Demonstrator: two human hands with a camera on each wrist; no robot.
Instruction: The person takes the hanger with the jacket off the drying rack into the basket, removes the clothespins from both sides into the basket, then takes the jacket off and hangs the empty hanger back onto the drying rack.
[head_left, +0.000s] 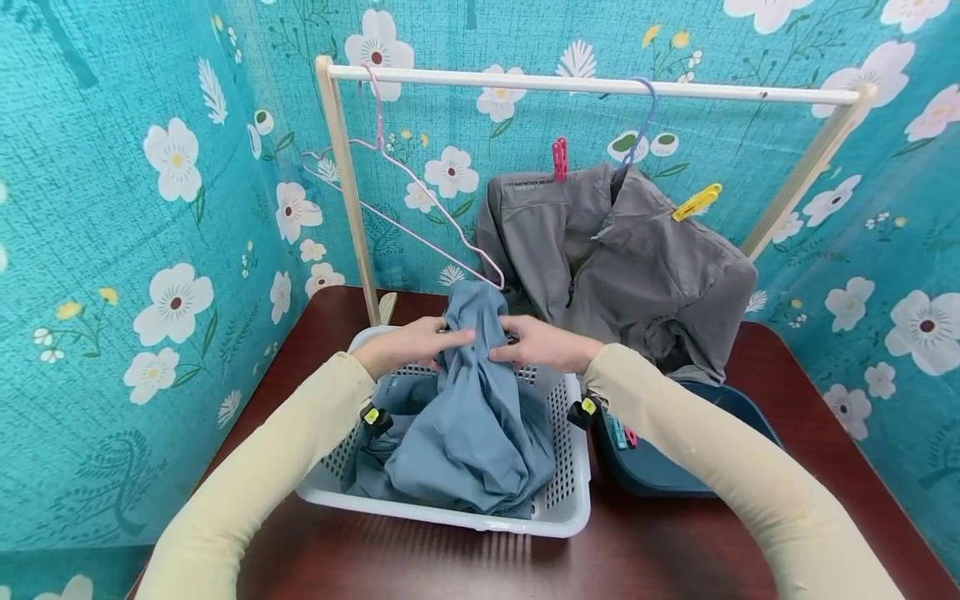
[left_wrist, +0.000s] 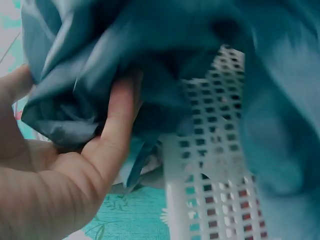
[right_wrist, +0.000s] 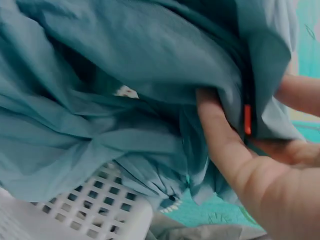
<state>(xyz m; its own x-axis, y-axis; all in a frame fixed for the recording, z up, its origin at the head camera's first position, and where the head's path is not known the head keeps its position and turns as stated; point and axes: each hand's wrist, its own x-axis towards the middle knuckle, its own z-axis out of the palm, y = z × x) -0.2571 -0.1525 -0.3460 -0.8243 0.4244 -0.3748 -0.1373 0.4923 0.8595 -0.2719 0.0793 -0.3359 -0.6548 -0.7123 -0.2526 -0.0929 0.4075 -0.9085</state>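
A blue-grey garment [head_left: 472, 433] of thin, crumpled cloth lies bunched in a white plastic basket [head_left: 577, 500], its upper part raised above the far rim. My left hand [head_left: 412, 344] pinches one side of that raised part, thumb in front. On the opposite side my right hand [head_left: 547, 342] grips the cloth the same way. Folds cover some fingertips in the left wrist view, where the thumb and fingers [left_wrist: 117, 117] hold the fabric. A small orange tab [right_wrist: 247, 119] shows on the garment beside the right hand's fingers.
A white rail [head_left: 480, 79] on wooden posts carries an unused-looking pink hanger [head_left: 438, 208] and a blue hanger [head_left: 647, 117] bearing a grey jacket [head_left: 637, 267]. Red [head_left: 559, 160] and yellow clothespins [head_left: 697, 202] clip that jacket. A dark blue tub [head_left: 660, 483] with clothespins stands right of the basket.
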